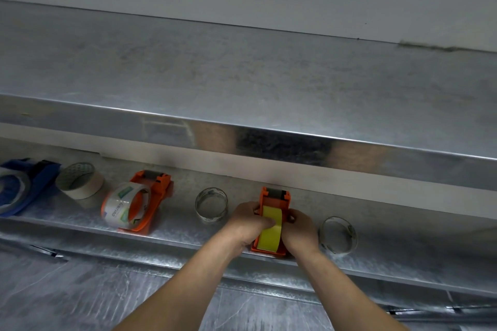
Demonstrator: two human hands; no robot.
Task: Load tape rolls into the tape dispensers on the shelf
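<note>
- you are holding the yellow tape roll [269, 234] with your left hand [248, 219]. its grip is curling round the roll's left side, and the thumb is pressing on the yellow face.
- your right hand [300, 227] is gripping the right side of the orange dispenser [274, 196], with its fingers curled tight on it.
- the roll is sitting inside that dispenser on the lower shelf [174, 235], near the front edge. it is sitting between the left clear ring [211, 204] and the right clear ring [337, 235].
- the roll is looking bright yellow, smooth and wide, and a loose end seems to be lying flat on top.
- i am guessing it is light and stiff, so it is not going to squash.
- the loose end is likely sticky, so take hold by the roll's sides, not by the tape face.
- the dispenser is looking like hard plastic. it may slide on the shiny metal, so hold it down firmly.
- the second orange dispenser [157, 196], further left, is already carrying a clear printed roll [125, 209].
</note>
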